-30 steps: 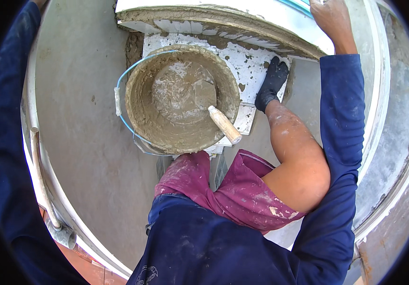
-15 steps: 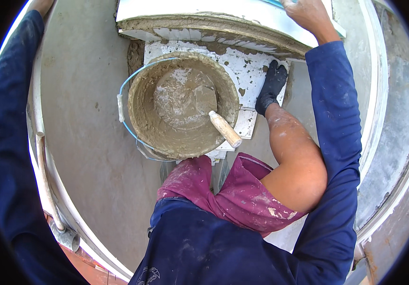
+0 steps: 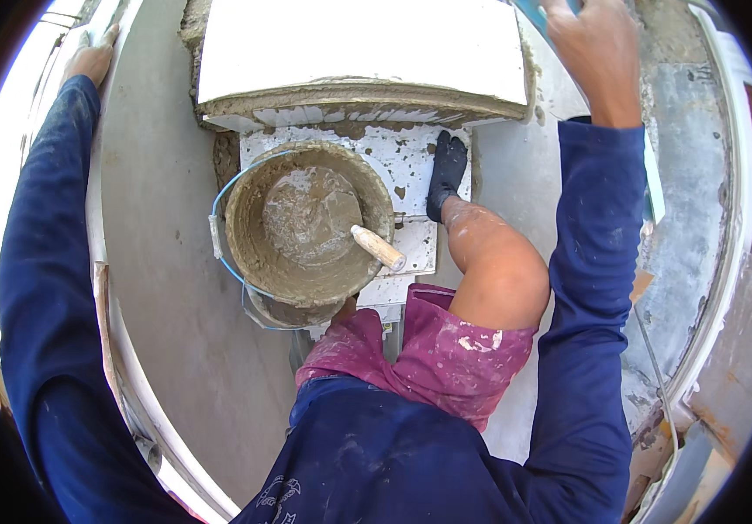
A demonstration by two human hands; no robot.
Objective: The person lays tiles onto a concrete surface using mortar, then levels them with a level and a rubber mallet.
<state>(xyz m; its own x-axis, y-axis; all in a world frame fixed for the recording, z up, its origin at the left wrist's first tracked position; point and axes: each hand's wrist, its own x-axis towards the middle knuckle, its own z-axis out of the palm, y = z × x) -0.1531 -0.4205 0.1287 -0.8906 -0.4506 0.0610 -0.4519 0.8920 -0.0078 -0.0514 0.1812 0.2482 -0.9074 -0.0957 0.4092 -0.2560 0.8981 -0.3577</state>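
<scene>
My right hand [image 3: 597, 54] is closed around a long, straight teal bar [image 3: 536, 12] at the top right. The bar slants down behind my wrist, and its far end runs out of the picture. To the left of it lies a white slab [image 3: 363, 52] with a thick layer of grey mortar [image 3: 367, 92] under its front edge. At the upper left my left hand [image 3: 92, 61] rests with fingers apart on the pale top edge of a wall [image 3: 118, 35].
Below the slab a bucket [image 3: 241, 236] of wet mortar stands on white, mortar-spotted steps [image 3: 415, 249]. A wooden-handled trowel [image 3: 379, 248] leans inside it. My foot in a black sock [image 3: 448, 170] is on the step beside it. A stick [image 3: 103, 314] leans along the left wall.
My right hand has moved right with the teal bar, which has swung from lying across the slab to a steep slant off its right side. The view has shifted, bringing my left hand further in.
</scene>
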